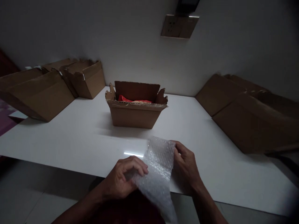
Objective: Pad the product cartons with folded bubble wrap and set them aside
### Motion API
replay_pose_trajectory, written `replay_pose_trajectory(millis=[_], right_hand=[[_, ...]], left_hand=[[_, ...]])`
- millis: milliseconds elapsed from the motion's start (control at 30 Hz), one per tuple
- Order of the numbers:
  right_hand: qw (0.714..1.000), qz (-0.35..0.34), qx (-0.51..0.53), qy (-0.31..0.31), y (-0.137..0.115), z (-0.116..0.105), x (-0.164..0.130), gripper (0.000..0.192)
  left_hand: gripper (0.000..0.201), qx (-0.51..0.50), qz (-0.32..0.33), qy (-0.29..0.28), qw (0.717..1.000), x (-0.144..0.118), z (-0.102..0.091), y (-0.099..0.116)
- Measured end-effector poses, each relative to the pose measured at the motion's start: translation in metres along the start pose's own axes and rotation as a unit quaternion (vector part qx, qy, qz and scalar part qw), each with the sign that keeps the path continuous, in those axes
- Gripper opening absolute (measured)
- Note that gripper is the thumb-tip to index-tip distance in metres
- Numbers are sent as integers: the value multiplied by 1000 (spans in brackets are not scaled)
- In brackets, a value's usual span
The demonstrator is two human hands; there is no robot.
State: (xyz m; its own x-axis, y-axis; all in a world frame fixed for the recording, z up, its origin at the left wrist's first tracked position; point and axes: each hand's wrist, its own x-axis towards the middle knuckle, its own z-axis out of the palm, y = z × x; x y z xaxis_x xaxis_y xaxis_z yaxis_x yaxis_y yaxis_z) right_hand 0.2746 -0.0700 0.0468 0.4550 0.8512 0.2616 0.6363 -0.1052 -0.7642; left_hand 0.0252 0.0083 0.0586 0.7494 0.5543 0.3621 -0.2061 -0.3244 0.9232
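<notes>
A clear sheet of bubble wrap [158, 168] hangs between my two hands over the front edge of the white table. My left hand [125, 177] pinches its left side, fingers curled over the film. On the upper right edge, my right hand [185, 163] grips the wrap with fingers bent; part of them is hidden behind it. The wrap's lower end droops below the tabletop toward my lap. Beyond the hands stands an open cardboard box [133, 116] with torn flaps, and something red [125, 99] shows inside it.
Several open cardboard boxes stand at the left, one nearer [44, 95] and one farther back [90, 79]. More boxes [252, 121] sit at the right. The white table [88, 140] meets a wall with a socket plate [179, 27]. Purple material [7, 118] shows at far left.
</notes>
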Motion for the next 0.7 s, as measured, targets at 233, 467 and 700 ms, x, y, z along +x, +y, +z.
replay_pose_trajectory(millis=[233, 467, 700], right_hand=[[981, -75, -180, 6, 39, -43, -15, 41], [956, -200, -201, -78, 22, -37, -36, 43], [960, -212, -175, -51, 17, -16, -20, 28]], left_hand=[[24, 29, 5, -82, 996, -13, -1, 0], [22, 37, -19, -101, 994, -7, 4, -2], [19, 38, -42, -101, 993, -9, 4, 0]])
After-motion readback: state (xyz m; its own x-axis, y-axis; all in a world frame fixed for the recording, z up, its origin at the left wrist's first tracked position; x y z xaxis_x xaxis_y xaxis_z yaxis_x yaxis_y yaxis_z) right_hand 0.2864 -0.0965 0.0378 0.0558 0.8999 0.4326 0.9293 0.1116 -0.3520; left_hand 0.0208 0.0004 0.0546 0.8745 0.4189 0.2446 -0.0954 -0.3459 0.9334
